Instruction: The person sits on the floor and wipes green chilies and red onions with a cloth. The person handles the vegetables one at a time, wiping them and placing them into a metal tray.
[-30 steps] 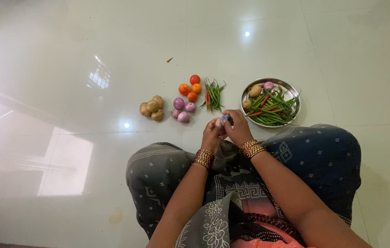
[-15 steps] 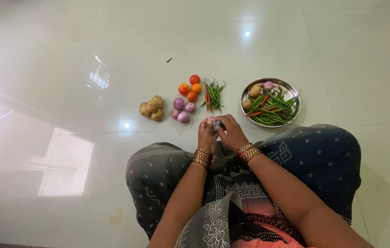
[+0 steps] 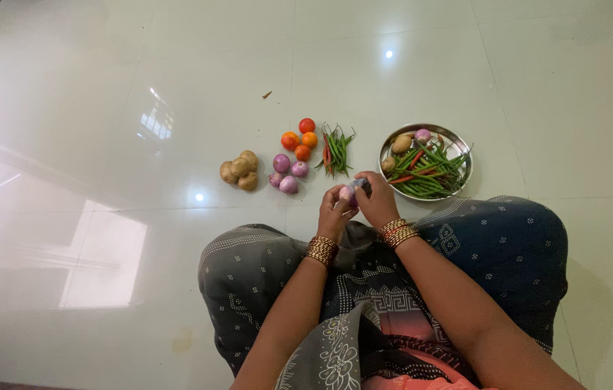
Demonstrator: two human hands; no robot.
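Observation:
I sit cross-legged on a pale tiled floor. My left hand (image 3: pixel 334 211) and my right hand (image 3: pixel 378 199) meet just above my lap, both pinching one small pale purple onion (image 3: pixel 350 191) between the fingertips. A steel plate (image 3: pixel 461 148) with green and red chillies (image 3: pixel 425 170), two potatoes and an onion lies right beyond my right hand. A heap of purple onions (image 3: pixel 286 171) lies on the floor left of my hands.
Further out on the floor lie a cluster of potatoes (image 3: pixel 238 170), a few tomatoes (image 3: pixel 300 139) and a loose bunch of green chillies (image 3: pixel 335 149). A small brown scrap (image 3: pixel 267 94) lies farther off. My patterned dark skirt (image 3: pixel 465 249) covers my knees.
My hands shifted left together half a second ago and have come back to the right, near the plate. The small onion stays held between them.

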